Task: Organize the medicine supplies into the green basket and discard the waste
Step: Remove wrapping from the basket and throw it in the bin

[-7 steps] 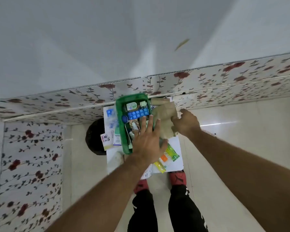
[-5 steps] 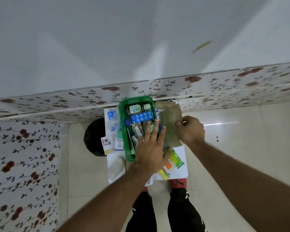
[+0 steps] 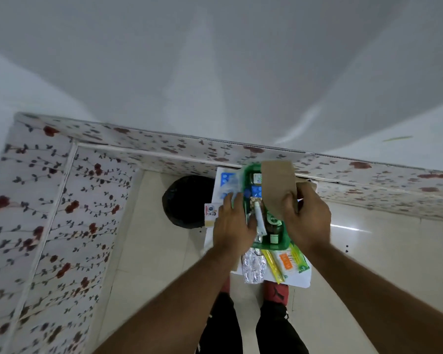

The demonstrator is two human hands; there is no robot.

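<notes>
A green basket (image 3: pixel 279 245) sits on a small white table (image 3: pixel 296 278), holding bottles, a white tube and a blue blister pack (image 3: pixel 256 191). My right hand (image 3: pixel 307 217) pinches a brown paper bag (image 3: pixel 276 186) and holds it up over the basket's right side. My left hand (image 3: pixel 234 223) rests at the basket's left rim, fingers spread over a clear plastic wrapper (image 3: pixel 232 185); whether it grips anything is hidden. Below the basket lie a silver foil strip (image 3: pixel 253 265), a yellow sachet (image 3: pixel 274 267) and a green-orange packet (image 3: pixel 290 260).
A black bin (image 3: pixel 187 201) stands on the tiled floor left of the table. A small white box (image 3: pixel 211 213) sticks out at the table's left edge. Floral-patterned wall panels run behind and to the left. My legs and red shoes are under the table's near edge.
My right hand has lifted the brown paper bag up over the basket. My left hand slid from the basket's middle to its left rim. The view shifted left.
</notes>
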